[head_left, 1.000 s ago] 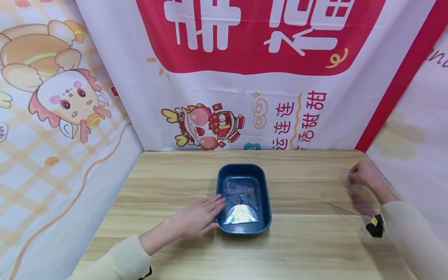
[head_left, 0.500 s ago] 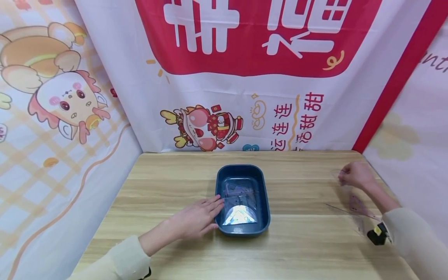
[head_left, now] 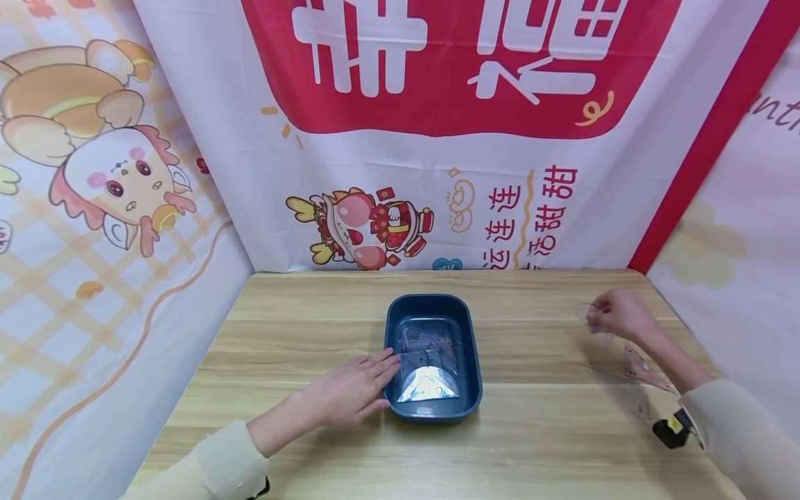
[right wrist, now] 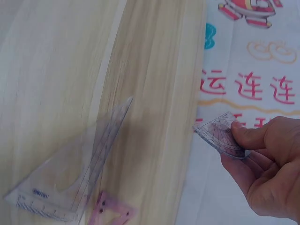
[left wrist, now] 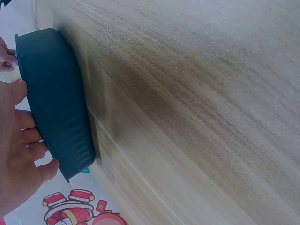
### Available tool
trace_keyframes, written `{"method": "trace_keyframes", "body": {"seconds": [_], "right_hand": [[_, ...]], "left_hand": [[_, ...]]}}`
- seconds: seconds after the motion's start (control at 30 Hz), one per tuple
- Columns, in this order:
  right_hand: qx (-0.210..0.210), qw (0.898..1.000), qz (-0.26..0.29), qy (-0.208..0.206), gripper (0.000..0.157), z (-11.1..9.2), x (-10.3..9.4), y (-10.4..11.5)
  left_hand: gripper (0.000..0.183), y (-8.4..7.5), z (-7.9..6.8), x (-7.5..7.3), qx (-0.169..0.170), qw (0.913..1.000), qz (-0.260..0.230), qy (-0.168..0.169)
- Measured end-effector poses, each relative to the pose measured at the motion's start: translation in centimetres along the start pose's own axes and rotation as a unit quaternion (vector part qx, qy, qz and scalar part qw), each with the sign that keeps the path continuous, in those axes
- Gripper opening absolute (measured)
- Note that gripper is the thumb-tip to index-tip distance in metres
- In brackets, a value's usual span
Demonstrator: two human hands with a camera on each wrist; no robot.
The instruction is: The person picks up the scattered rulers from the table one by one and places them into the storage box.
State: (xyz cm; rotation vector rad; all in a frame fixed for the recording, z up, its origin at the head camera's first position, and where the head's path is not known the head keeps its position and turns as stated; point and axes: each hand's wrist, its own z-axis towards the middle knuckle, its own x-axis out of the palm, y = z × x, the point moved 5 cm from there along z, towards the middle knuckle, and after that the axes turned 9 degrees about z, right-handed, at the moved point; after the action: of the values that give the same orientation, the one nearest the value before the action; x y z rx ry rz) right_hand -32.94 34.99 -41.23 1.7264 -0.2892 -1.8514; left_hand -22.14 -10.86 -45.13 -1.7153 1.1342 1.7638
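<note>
My left hand (head_left: 353, 389) rests its nearly straight fingers on the left rim of a dark blue tray (head_left: 432, 415). The left wrist view shows the fingertips touching the tray's side (left wrist: 56, 93). Inside the tray lie clear, flat, purple-tinted pieces (head_left: 430, 375). Over the right part of the table, my right hand (head_left: 625, 316) pinches a small clear protractor (right wrist: 218, 135) between thumb and fingers, raised off the wood. Below that hand lie a clear set square (right wrist: 40, 190) and a small pink set square (right wrist: 115, 200).
The wooden table (head_left: 300, 312) meets a printed cloth (head_left: 269, 208) at its back edge. More cloth hangs at the left and right sides. A black device (head_left: 670, 432) with a yellow patch sits at the right wrist.
My right hand has moved left with the protractor, uncovering more of the set squares on the table. My left hand stays at the tray, which has not moved.
</note>
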Motion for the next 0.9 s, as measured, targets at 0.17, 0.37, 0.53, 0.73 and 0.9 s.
{"method": "trace_keyframes", "body": {"seconds": [0.17, 0.37, 0.53, 0.73, 0.9], "right_hand": [[0.003, 0.999, 0.035, 0.014, 0.01, 0.0, 0.5, 1.7], [0.025, 0.996, 0.074, 0.033, 0.009, -0.1, 1.2, 3.4], [0.02, 0.996, 0.079, 0.045, 0.009, -0.1, 1.5, 4.9], [-0.009, 0.997, 0.068, 0.039, 0.007, 0.1, 1.9, 6.7], [-0.028, 0.996, 0.072, 0.043, 0.006, 0.0, 2.5, 8.3]], "left_hand": [[0.061, 0.0, -0.1, -0.1, -0.001, 1.0, -0.005, 0.003], [0.062, 0.0, 0.0, 0.0, -0.001, 1.0, -0.004, 0.005], [0.061, 0.1, 0.0, 0.2, -0.001, 1.0, -0.004, 0.003], [0.061, 0.2, 0.0, 0.2, 0.001, 1.0, 0.001, -0.001], [0.061, 0.1, 0.0, 0.1, 0.001, 1.0, 0.004, -0.002]]}}
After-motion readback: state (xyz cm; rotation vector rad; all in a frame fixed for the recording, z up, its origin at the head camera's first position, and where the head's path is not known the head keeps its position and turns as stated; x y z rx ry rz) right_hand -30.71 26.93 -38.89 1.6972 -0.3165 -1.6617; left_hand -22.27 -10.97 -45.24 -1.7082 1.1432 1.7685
